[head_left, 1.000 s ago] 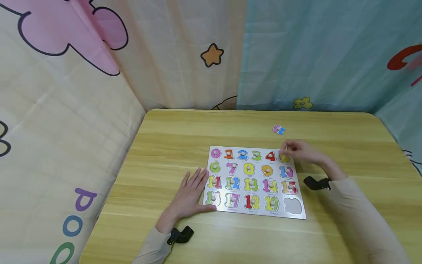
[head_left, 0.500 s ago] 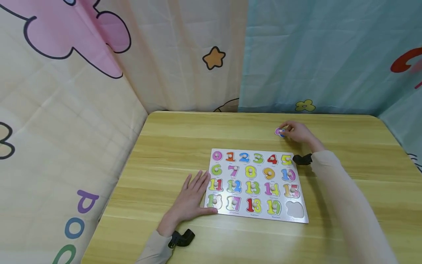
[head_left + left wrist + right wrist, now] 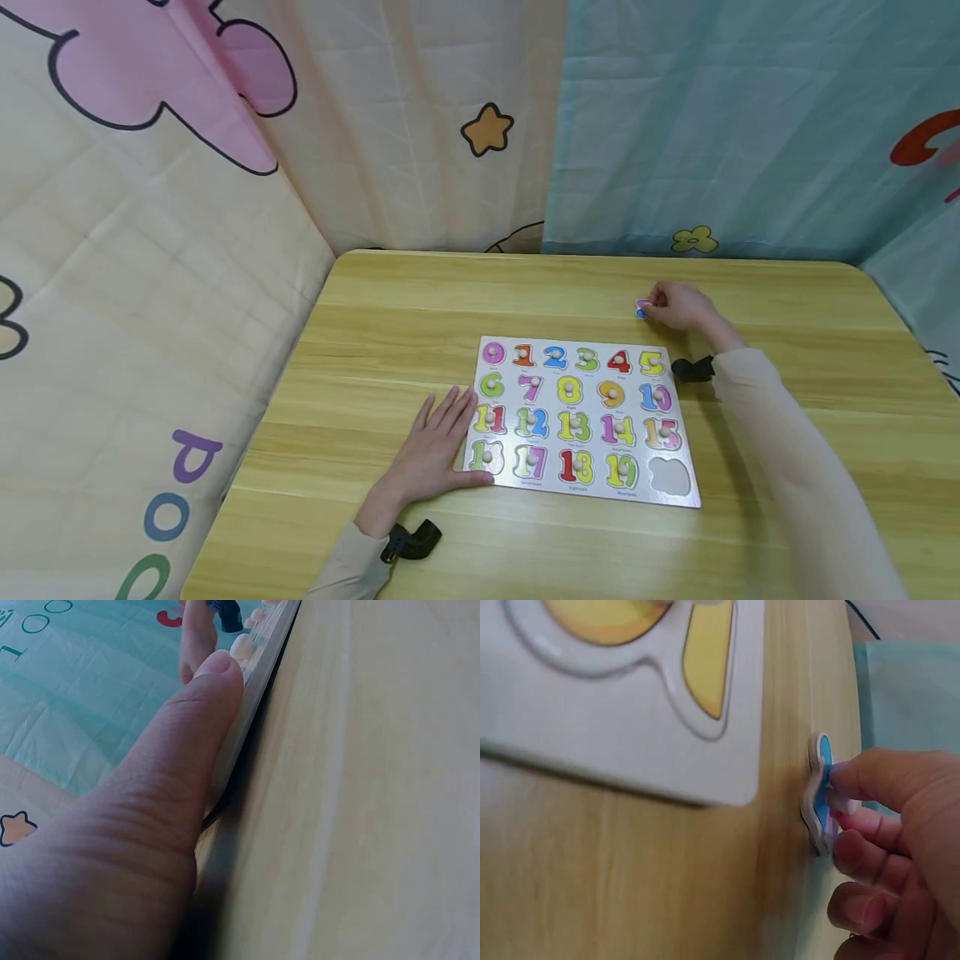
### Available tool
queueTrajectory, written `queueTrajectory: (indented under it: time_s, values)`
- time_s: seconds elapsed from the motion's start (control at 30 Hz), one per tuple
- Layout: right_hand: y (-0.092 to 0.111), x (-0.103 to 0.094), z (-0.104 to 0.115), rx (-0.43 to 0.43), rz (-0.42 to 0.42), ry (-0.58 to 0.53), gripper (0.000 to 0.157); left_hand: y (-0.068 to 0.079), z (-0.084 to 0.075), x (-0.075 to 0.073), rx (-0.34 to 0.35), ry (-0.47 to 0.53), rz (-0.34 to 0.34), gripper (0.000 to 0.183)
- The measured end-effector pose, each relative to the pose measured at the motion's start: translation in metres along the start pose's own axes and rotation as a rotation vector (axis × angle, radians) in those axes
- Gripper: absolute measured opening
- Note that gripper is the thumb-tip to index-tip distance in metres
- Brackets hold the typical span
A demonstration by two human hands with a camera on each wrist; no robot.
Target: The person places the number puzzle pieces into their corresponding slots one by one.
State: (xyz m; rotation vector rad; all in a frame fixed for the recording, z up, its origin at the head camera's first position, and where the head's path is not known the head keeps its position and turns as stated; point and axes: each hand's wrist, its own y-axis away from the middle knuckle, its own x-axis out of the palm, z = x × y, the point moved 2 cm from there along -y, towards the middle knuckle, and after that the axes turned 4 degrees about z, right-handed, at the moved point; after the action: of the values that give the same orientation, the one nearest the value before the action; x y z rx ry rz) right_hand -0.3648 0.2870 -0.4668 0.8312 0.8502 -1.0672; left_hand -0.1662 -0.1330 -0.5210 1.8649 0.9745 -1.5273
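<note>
In the head view, my right hand (image 3: 682, 307) is beyond the far right corner of a number puzzle board (image 3: 633, 396). Its thumb and forefinger pinch the white knob of a small purple and blue puzzle piece (image 3: 818, 799), which looks like the number 20. The fingers partly cover this piece (image 3: 642, 309) from above; whether it is clear of the table I cannot tell. My left hand (image 3: 423, 458) lies flat with fingers spread at the board's left edge, its thumb (image 3: 172, 742) on the near left corner. Knobbed number pieces fill the board except one grey recess (image 3: 670, 477) at the near right.
The board lies on a wooden table (image 3: 375, 333). Printed curtains (image 3: 420, 150) hang behind the table and at both sides. A black wrist camera (image 3: 412, 540) is strapped at the left wrist, and another black camera (image 3: 692, 369) sits close to the board's right edge.
My right hand has left the 5 on the board, reached away to the loose purple and blue puzzle piece, and now pinches and turns it. My left hand has stayed at the board's edge.
</note>
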Motion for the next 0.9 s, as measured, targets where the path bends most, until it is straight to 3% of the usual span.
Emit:
queueTrajectory:
  time_s: [0.13,0.3,0.57,0.73,0.9]
  values:
    - [0.007,0.002,-0.003,0.009,0.064,0.008,0.030,0.000,0.000,0.000,-0.001,-0.001,0.005,0.110]
    - [0.024,0.003,-0.006,-0.031,0.068,0.016,0.030,-0.001,0.000,0.001,-0.013,-0.005,0.029,0.110]
    - [0.073,0.005,0.003,-0.124,0.071,-0.048,0.030,-0.002,0.002,0.003,-0.025,-0.022,0.050,0.111]
    - [0.111,0.014,0.021,-0.207,0.136,-0.062,0.026,-0.003,0.003,0.003,-0.034,-0.030,0.042,0.111]
    - [0.144,0.028,0.034,-0.276,0.283,-0.105,0.024,-0.003,0.003,0.003,-0.031,-0.017,0.045,0.110]
